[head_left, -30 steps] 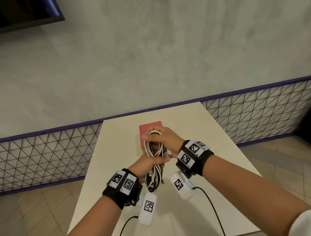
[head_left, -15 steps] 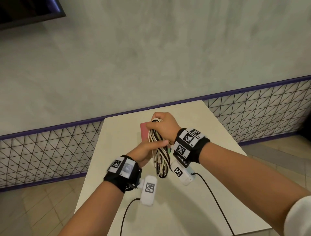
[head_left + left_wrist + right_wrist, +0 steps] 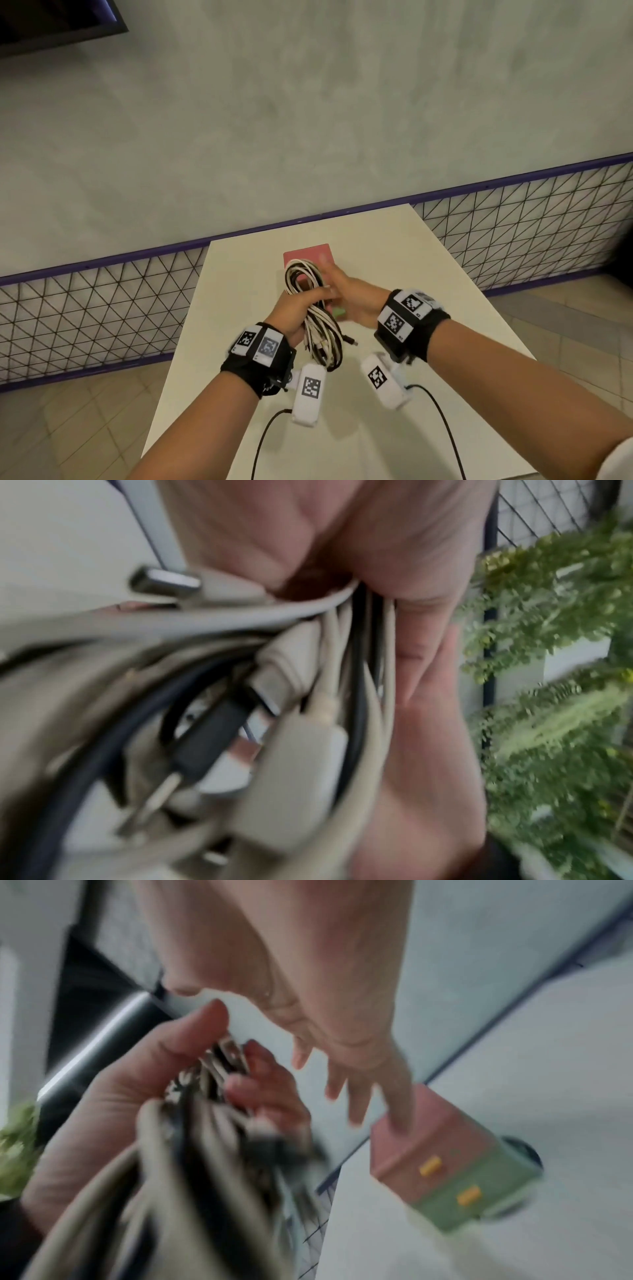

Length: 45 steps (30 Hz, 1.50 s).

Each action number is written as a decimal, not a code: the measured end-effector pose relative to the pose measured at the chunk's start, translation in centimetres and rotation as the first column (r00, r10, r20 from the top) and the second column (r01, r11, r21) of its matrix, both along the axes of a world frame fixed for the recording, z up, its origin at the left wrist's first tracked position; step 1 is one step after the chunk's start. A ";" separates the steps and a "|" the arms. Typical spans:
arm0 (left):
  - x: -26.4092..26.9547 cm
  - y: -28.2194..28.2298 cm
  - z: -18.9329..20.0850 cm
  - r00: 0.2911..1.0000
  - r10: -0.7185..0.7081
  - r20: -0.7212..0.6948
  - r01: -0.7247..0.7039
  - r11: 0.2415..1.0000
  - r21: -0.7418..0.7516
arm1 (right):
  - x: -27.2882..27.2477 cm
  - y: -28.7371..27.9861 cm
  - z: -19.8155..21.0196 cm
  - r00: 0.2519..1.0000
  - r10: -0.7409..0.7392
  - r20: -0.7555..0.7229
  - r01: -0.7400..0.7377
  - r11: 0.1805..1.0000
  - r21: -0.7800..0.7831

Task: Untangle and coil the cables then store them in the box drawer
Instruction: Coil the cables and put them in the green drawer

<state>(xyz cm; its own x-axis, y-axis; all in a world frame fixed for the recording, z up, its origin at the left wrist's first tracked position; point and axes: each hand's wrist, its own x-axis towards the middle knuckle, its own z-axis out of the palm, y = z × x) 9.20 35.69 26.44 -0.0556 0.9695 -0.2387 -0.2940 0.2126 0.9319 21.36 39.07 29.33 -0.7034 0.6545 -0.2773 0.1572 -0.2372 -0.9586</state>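
Note:
A coil of white and black cables [image 3: 317, 320] hangs upright in my left hand [image 3: 301, 306], which grips it round the middle above the table. In the left wrist view the bundle [image 3: 291, 696] with its USB plugs is pressed into my palm [image 3: 411, 601]. Behind the coil stands the small drawer box [image 3: 308, 255], with a pink top and green front. In the right wrist view the box [image 3: 455, 1172] shows two yellow drawer handles, both drawers closed. My right hand [image 3: 363, 1096] has straight fingers, and one fingertip touches the box's pink top. It holds nothing.
The white table [image 3: 428, 308] runs from me to a purple-railed mesh fence [image 3: 513, 222] and a grey wall. Two black leads trail from the wrist cameras over the near table. Green plants [image 3: 548, 696] show beside the table in the left wrist view.
My right hand has let go of the top of the coil and gone to the box. The left hand now holds the coil alone, lower and more to the left.

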 end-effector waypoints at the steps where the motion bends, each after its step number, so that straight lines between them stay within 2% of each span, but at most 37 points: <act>1: 0.0 0.2 0.1 1.000 0.027 0.010 -0.027 0.999 -0.022 | -0.2 -0.4 -1.3 0.999 -0.016 -0.029 0.014 0.998 -0.062; 4: 0.1 0.6 -0.1 0.997 0.042 -0.072 -0.049 0.994 -0.100 | -1.1 -0.5 -4.9 0.989 -0.130 -0.066 0.127 0.991 -0.047; 8: 0.2 0.8 -0.5 0.976 0.043 -0.215 -0.068 0.992 -0.110 | -0.9 0.3 -6.1 0.998 -0.066 0.024 0.065 0.998 0.016; 11: 0.3 0.8 -0.4 0.976 0.052 -0.213 -0.071 0.994 -0.082 | -0.6 0.7 -5.9 0.986 -0.138 0.094 0.114 0.968 0.224; 13: 0.4 0.7 -0.2 0.968 0.115 -0.223 -0.137 0.987 -0.082 | -0.7 0.5 -5.8 0.977 -0.200 0.074 0.167 0.934 0.316; 16: 0.5 1.0 -0.4 0.954 0.181 -0.239 -0.215 0.969 -0.124 | -1.3 0.6 -6.4 0.958 -0.261 0.123 0.202 0.912 0.356; 19: 0.6 0.9 -0.8 0.958 0.168 -0.231 -0.209 0.963 -0.167 | -1.8 1.0 -7.2 0.930 -0.298 0.216 0.201 0.903 0.379; 22: 0.7 0.9 -1.1 0.956 0.135 -0.262 -0.185 0.967 -0.177 | -1.9 1.1 -7.2 0.913 -0.351 0.209 0.250 0.884 0.394; 26: 0.2 1.1 -1.6 0.951 0.061 -0.303 -0.137 0.962 -0.235 | -2.0 0.7 -7.5 0.924 -0.342 0.171 0.275 0.904 0.327; 29: 0.2 0.7 -1.3 0.947 -0.087 -0.308 0.002 0.963 -0.268 | -1.9 0.8 -7.5 0.922 -0.363 0.133 0.316 0.906 0.281; 31: 0.5 0.5 -1.2 0.920 -0.207 -0.333 0.118 0.956 -0.269 | -1.7 1.2 -7.2 0.909 -0.381 0.167 0.311 0.889 0.336; 33: 0.4 0.2 -1.5 0.917 -0.236 -0.320 0.168 0.960 -0.226 | -1.3 1.7 -7.4 0.904 -0.397 0.161 0.318 0.873 0.370; 36: -0.7 -0.2 -3.7 0.966 -0.127 -0.223 0.073 0.970 -0.233 | -0.7 3.3 -7.5 0.895 -0.418 0.155 0.359 0.882 0.305; 39: -1.9 0.2 -7.3 0.979 0.057 -0.197 -0.127 0.923 -0.362 | -0.1 5.9 -6.9 0.896 -0.373 0.242 0.283 0.899 0.335; 42: -2.4 1.1 -10.5 0.979 0.075 -0.192 -0.164 0.847 -0.506 | -0.6 8.7 -7.2 0.882 -0.349 0.317 0.231 0.907 0.353; 45: -2.5 3.6 -12.7 0.980 0.102 -0.169 -0.182 0.799 -0.573 | -2.1 10.9 -7.8 0.883 -0.312 0.350 0.178 0.913 0.366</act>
<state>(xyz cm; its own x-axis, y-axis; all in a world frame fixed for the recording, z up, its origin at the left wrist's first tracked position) 6.70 39.24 13.70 -0.2495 0.6279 -0.7373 -0.2555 0.6917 0.6755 19.30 49.96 21.56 -0.3841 0.8899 -0.2459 0.5131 -0.0157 -0.8582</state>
